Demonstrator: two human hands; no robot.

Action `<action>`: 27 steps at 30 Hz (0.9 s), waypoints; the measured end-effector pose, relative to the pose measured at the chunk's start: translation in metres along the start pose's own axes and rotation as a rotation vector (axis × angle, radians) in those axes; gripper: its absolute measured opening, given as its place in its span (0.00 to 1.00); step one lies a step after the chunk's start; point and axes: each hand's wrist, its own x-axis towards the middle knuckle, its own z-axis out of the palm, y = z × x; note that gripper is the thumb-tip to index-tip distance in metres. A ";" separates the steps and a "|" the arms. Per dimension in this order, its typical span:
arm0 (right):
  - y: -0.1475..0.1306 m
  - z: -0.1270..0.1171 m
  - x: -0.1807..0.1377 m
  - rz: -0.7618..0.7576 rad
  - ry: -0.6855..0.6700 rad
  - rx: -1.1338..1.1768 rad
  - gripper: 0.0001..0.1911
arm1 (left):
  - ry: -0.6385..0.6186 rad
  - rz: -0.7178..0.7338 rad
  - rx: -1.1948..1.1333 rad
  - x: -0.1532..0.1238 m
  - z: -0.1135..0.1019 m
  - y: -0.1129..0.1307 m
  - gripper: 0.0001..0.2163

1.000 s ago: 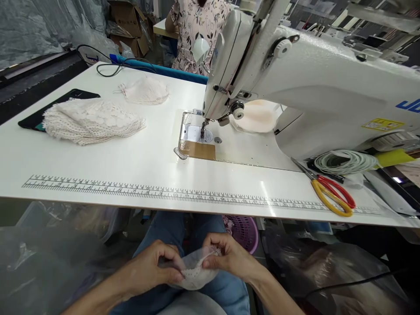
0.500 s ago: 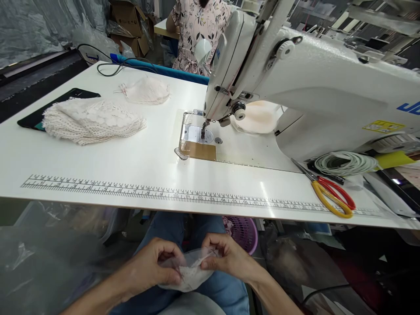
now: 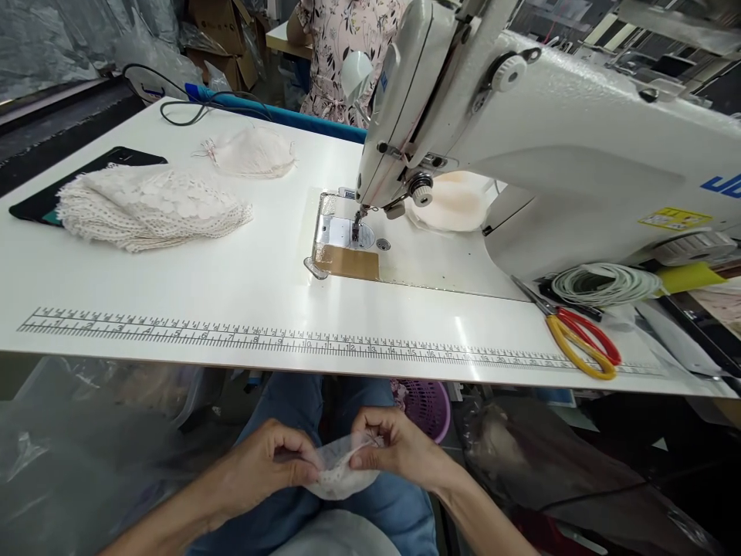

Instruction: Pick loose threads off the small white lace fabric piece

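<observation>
Left hand (image 3: pixel 281 457): pinched closed on pale sheer fabric piece (image 3: pixel 341 483) | Right hand (image 3: pixel 397 448): pinched closed on its right side

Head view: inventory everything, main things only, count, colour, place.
Lace piece: one, white, between hands
Lace stack: one, cream, table's left
Fabric piece: one, pale pink, beyond stack
Rounded fabric: one, peach, right of needle
Sewing machine: one, white, on table
Table: one, white, foreground
Scissors: one, red and yellow handles, table's right
Cord coil: one, pale, beside scissors
Basket: one, purple, below table
Co-worker: one, pink floral clothing, beyond table
Left hand: one, bare, pinching piece
Right hand: one, bare, pinching piece
</observation>
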 end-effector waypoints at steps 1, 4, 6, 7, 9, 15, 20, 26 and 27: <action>0.000 0.000 0.000 0.009 -0.003 0.002 0.22 | -0.010 -0.012 0.014 -0.001 -0.002 0.000 0.07; 0.000 0.002 0.002 0.026 -0.018 0.005 0.22 | -0.043 -0.046 0.077 -0.002 -0.006 0.002 0.09; -0.001 0.003 0.003 0.026 -0.017 -0.004 0.22 | -0.038 -0.049 0.116 -0.001 -0.006 0.006 0.09; -0.001 0.004 0.003 0.026 -0.016 -0.011 0.22 | -0.024 -0.041 0.131 0.000 -0.005 0.007 0.10; -0.002 0.006 0.004 0.028 -0.015 -0.035 0.22 | 0.007 -0.018 0.142 0.003 0.000 0.010 0.10; -0.006 0.003 0.001 0.034 -0.027 -0.109 0.21 | 0.078 -0.107 0.132 0.010 0.009 0.008 0.05; -0.007 -0.001 -0.002 0.060 -0.099 -0.106 0.21 | 0.037 -0.151 0.120 0.002 0.000 -0.001 0.05; -0.002 0.001 -0.001 0.061 -0.152 -0.043 0.22 | -0.073 -0.170 0.017 -0.004 -0.002 0.001 0.05; -0.002 0.002 -0.001 0.061 -0.162 -0.040 0.22 | -0.093 -0.171 0.010 -0.004 -0.002 0.003 0.05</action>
